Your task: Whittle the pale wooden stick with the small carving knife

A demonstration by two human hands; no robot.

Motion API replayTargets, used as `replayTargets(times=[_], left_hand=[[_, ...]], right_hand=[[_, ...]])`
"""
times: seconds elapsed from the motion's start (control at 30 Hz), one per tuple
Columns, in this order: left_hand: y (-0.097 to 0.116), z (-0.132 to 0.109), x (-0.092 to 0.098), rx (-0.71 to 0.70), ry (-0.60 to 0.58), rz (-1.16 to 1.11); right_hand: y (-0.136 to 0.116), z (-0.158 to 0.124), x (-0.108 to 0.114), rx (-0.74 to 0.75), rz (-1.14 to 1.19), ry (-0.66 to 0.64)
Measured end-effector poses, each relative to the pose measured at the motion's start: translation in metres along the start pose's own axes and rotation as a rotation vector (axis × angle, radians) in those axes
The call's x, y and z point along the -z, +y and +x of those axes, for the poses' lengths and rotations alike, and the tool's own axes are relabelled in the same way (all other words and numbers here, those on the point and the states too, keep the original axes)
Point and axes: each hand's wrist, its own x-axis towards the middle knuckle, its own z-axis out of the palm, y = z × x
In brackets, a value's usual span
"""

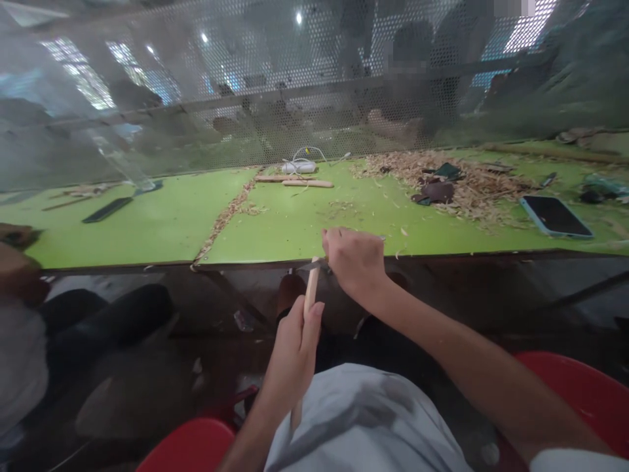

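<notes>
A pale wooden stick stands tilted in front of my body, and my left hand is wrapped round its middle. The stick's lower end rests near my shirt. My right hand is closed in a fist just right of the stick's upper end, level with the table edge. From that fist a thin knife blade points left and crosses the stick near its top. The knife's handle is hidden inside my fingers.
On the green table lie wood shavings, two sticks, a white cabled device and a phone. A mesh screen rises behind. Another person's arm is at the left. Red chairs stand below.
</notes>
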Motion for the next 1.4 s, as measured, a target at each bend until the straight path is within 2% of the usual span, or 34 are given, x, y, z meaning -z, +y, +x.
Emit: replayTargets(times=[0.13, 0.23, 0.3, 0.33, 0.4, 0.5, 0.57, 0.67, 0.77, 0.9, 1.17, 1.4], left_hand=[[0.005, 0.007, 0.007, 0.001, 0.024, 0.010], [0.008, 0.001, 0.011, 0.007, 0.034, 0.028], [0.008, -0.010, 0.013, -0.006, 0.008, 0.058], [0.008, -0.016, 0.013, -0.037, -0.023, 0.086], [0.007, -0.023, 0.015, -0.086, -0.050, 0.112], [0.003, -0.015, 0.017, -0.053, -0.030, 0.087], [-0.001, -0.005, 0.017, -0.079, -0.055, 0.050], [-0.007, 0.003, 0.013, -0.117, -0.034, 0.022], [-0.009, 0.000, 0.010, -0.111, -0.008, 0.039], [-0.003, -0.005, 0.013, -0.120, -0.045, 0.105], [0.002, -0.005, 0.012, -0.091, -0.031, 0.177], [-0.002, -0.004, 0.010, -0.137, 0.049, 0.257]], right_hand=[[-0.009, 0.008, 0.001, 0.027, -0.009, 0.011], [-0.006, 0.020, 0.004, 0.075, -0.030, 0.002], [0.009, 0.032, 0.007, 0.025, -0.068, -0.039], [0.020, 0.039, 0.010, -0.060, -0.102, -0.082], [0.044, 0.048, 0.016, -0.115, -0.126, -0.086], [0.063, 0.048, 0.028, -0.142, -0.132, -0.074], [0.059, 0.039, 0.036, -0.120, -0.109, -0.073], [0.036, 0.016, 0.046, -0.030, -0.048, -0.090], [0.013, -0.005, 0.052, 0.023, -0.016, -0.142], [-0.004, -0.019, 0.051, 0.041, 0.023, -0.182], [-0.007, -0.024, 0.035, 0.024, -0.012, -0.049], [-0.008, -0.026, 0.029, 0.048, -0.017, 0.051]])
